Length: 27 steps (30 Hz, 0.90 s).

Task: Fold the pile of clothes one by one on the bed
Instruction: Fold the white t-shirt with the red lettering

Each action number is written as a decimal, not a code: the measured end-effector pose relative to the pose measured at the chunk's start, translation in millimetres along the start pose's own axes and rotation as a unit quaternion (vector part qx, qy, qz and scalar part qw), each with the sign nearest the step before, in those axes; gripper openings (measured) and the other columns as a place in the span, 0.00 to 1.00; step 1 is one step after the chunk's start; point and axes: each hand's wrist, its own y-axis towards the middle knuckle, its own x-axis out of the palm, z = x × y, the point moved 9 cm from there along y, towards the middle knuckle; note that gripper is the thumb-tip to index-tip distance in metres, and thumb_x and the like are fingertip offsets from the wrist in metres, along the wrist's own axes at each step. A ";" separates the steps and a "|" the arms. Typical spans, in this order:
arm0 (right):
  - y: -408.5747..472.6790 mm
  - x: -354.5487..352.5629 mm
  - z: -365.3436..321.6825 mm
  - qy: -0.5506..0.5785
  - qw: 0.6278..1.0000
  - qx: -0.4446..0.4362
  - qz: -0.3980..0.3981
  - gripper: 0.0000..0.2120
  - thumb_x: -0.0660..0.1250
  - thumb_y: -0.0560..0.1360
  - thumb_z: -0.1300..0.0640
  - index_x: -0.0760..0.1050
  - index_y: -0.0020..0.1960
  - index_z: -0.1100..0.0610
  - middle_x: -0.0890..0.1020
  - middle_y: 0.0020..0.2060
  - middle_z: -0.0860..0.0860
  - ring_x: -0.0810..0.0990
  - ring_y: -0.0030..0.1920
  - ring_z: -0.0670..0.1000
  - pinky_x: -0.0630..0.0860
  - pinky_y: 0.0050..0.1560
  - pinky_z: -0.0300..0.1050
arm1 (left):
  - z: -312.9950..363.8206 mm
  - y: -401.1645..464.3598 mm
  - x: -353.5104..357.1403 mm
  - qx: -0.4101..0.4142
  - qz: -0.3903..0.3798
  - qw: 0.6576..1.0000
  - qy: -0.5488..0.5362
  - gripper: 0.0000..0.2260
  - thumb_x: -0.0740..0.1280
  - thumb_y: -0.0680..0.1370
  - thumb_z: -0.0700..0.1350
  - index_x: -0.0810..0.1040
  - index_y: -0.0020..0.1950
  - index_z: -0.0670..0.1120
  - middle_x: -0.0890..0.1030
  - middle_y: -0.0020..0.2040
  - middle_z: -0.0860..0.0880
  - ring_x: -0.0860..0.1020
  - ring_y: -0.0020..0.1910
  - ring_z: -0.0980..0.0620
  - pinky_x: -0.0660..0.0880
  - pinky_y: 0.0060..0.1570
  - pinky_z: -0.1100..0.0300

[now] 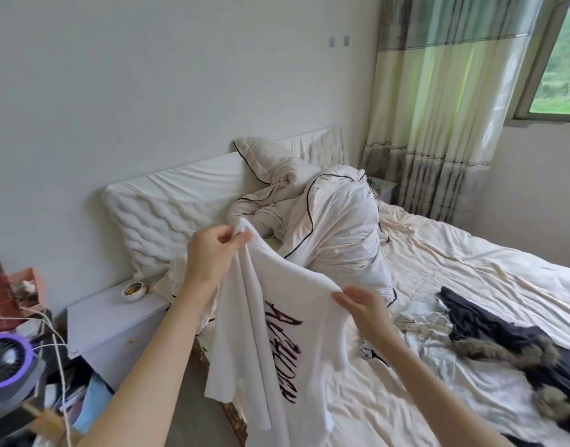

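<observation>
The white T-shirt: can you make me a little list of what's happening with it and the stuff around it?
item: white T-shirt with dark lettering
state: held up in the air, unfolded, hanging over the bed's edge
left hand: pinches the shirt's top edge
right hand: grips the shirt's upper edge, lower down
waiting on the bed: dark clothes, one with a fur trim
beside the bed: nightstand with a small bowl

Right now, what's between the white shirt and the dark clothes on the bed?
In the head view, rumpled cream bedsheet lies between the white shirt and the dark clothes.
</observation>
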 end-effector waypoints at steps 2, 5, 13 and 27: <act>5.9 -4.7 -21.2 -0.020 0.999 -0.038 0.004 0.06 0.70 0.73 0.65 0.81 0.39 0.57 0.79 0.31 0.45 0.74 0.32 0.42 0.68 0.36 0.34 | -26.5 -4.5 -13.7 -0.038 -0.026 0.987 0.152 0.15 0.73 0.73 0.46 0.73 0.30 0.44 0.67 0.25 0.53 0.66 0.29 0.54 0.61 0.29 0.59; 1.9 13.0 -47.3 -0.069 0.993 -0.094 -0.022 0.04 0.71 0.72 0.65 0.83 0.46 0.61 0.81 0.36 0.47 0.77 0.38 0.45 0.70 0.40 0.30 | -62.9 -24.3 -11.9 -0.076 -0.118 0.916 0.375 0.13 0.69 0.75 0.51 0.71 0.36 0.47 0.74 0.35 0.49 0.76 0.39 0.48 0.65 0.35 0.57; -54.4 55.1 -38.7 -0.090 0.977 -0.128 -0.147 0.08 0.67 0.74 0.67 0.83 0.49 0.59 0.81 0.43 0.41 0.79 0.45 0.38 0.70 0.49 0.28 | -83.5 -109.1 90.7 -0.132 -0.351 0.927 -0.005 0.20 0.58 0.82 0.49 0.67 0.73 0.45 0.68 0.72 0.52 0.66 0.68 0.60 0.64 0.60 0.73; -88.7 39.0 -18.0 -0.101 0.967 -0.096 -0.214 0.13 0.67 0.75 0.66 0.84 0.50 0.51 0.84 0.45 0.39 0.81 0.48 0.38 0.75 0.51 0.33 | -98.1 -152.5 128.7 -0.168 -0.542 0.823 0.015 0.15 0.63 0.79 0.55 0.71 0.35 0.48 0.68 0.33 0.55 0.66 0.31 0.61 0.66 0.39 0.74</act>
